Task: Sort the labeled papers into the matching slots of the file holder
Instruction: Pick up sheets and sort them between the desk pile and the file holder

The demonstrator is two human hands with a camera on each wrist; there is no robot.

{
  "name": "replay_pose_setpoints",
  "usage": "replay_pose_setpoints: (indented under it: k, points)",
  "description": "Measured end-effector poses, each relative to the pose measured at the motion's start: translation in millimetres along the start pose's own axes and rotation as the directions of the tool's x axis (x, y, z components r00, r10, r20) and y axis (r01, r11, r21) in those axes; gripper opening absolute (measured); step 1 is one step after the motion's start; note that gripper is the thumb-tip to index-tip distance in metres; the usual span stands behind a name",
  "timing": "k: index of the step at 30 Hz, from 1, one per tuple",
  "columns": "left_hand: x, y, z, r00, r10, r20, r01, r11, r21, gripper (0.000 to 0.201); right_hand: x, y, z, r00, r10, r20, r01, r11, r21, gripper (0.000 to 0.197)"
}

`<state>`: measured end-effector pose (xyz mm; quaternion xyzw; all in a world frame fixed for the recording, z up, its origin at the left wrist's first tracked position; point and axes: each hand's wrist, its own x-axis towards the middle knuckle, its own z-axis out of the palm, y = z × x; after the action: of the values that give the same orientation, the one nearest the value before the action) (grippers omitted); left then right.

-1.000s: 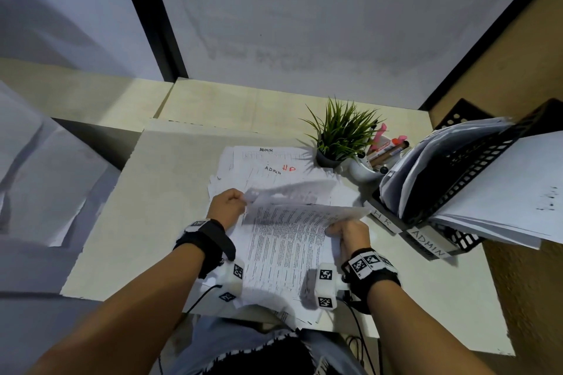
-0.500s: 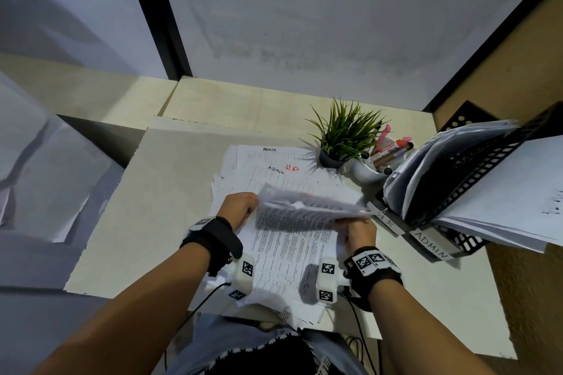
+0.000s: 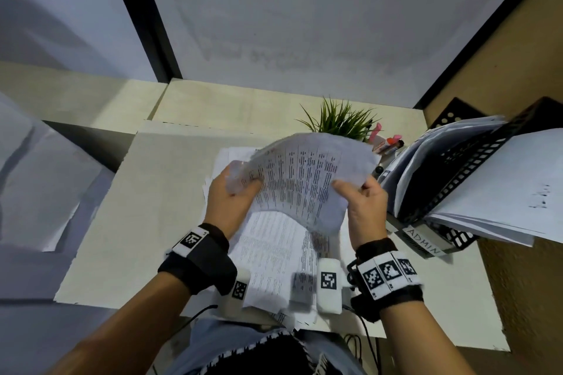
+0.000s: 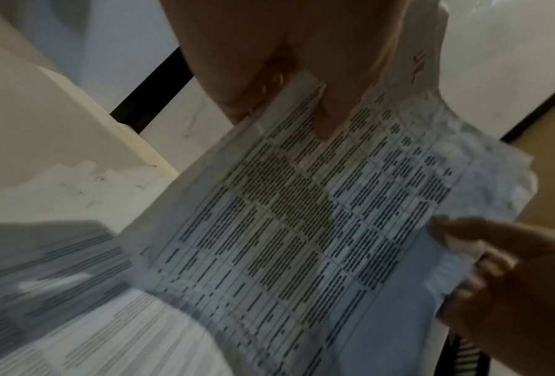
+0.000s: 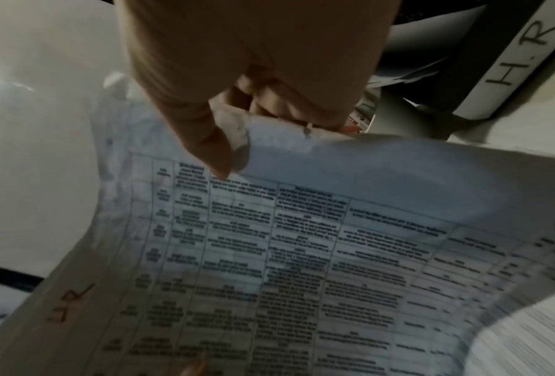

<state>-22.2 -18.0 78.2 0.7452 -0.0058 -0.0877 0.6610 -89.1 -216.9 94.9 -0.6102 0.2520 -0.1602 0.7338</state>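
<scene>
Two hands hold one printed sheet (image 3: 300, 179) clear of the surface (image 3: 158, 192), above the paper stack (image 3: 274, 256). Left hand (image 3: 227, 204) pinches its left edge; right hand (image 3: 364, 207) pinches its right edge, thumb on top. Sheet bowed, long axis running left to right, printed table facing the person, red "HR" mark near the left hand. File holder (image 3: 451, 189) stands just right, slots labelled "H.R." and "ADMIN".

Black fabric wristbands (image 3: 199, 265) on both wrists, each bearing white square fiducial tags; white camera block (image 3: 329, 288) at each inner wrist, thin black cable (image 3: 198, 312) trailing. Forearms bare.
</scene>
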Motion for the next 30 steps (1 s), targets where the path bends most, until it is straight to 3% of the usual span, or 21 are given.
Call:
replay_pose_setpoints:
  k: [5, 8, 10, 13, 15, 16, 18, 20, 22, 24, 27, 30]
  points:
    - [-5, -25, 3, 0.998, -0.061, 0.026, 0.055, 0.980, 0.191, 0.031, -9, 36, 11, 0.974, 0.218, -0.054, -0.221, 0.972, -0.073, 0.034]
    - [-1, -33, 9, 0.978, -0.208, -0.004, 0.208, 0.977, 0.045, 0.005, -11, 35, 14, 0.967, 0.247, -0.064, -0.252, 0.963, -0.094, 0.023]
    - [5, -21, 11, 0.983, -0.185, -0.010, 0.185, 0.980, 0.070, 0.007, -7, 13, 10, 0.985, 0.170, -0.028, -0.172, 0.976, -0.132, 0.018]
    - [16, 18, 11, 0.999, 0.034, 0.029, -0.038, 0.985, 0.166, 0.004, 11, -21, -9, 0.996, -0.085, -0.010, 0.082, 0.981, -0.176, 0.019]
    - [23, 47, 13, 0.987, 0.157, 0.045, -0.163, 0.962, 0.220, 0.012, 32, -36, -26, 0.948, -0.247, -0.202, 0.202, 0.954, -0.222, 0.028]
    - [27, 62, 15, 0.977, 0.206, 0.062, -0.215, 0.947, 0.240, 0.016, 42, -44, -34, 0.888, -0.313, -0.337, 0.221, 0.933, -0.284, 0.034]
    - [37, 91, 23, 0.942, 0.311, 0.127, -0.335, 0.898, 0.287, 0.026, 64, -52, -48, 0.769, -0.362, -0.526, 0.089, 0.877, -0.473, 0.057]
    - [44, 119, 40, 0.906, 0.362, 0.218, -0.420, 0.824, 0.380, 0.034, 80, -57, -55, 0.776, -0.223, -0.590, -0.226, 0.775, -0.591, 0.084]
    - [52, 137, 62, 0.881, 0.362, 0.303, -0.468, 0.761, 0.449, 0.021, 91, -52, -57, 0.811, -0.038, -0.583, -0.407, 0.679, -0.610, 0.098]
    - [60, 148, 86, 0.852, 0.362, 0.379, -0.517, 0.700, 0.493, 0.012, 95, -49, -59, 0.843, 0.076, -0.532, -0.447, 0.650, -0.614, 0.086]
    - [68, 160, 125, 0.806, 0.348, 0.478, -0.581, 0.616, 0.532, 0.011, 95, -51, -75, 0.867, 0.079, -0.491, -0.408, 0.680, -0.610, 0.041]
    - [74, 165, 165, 0.769, 0.308, 0.560, -0.623, 0.557, 0.549, 0.007, 92, -59, -94, 0.870, 0.048, -0.490, -0.384, 0.689, -0.615, 0.033]
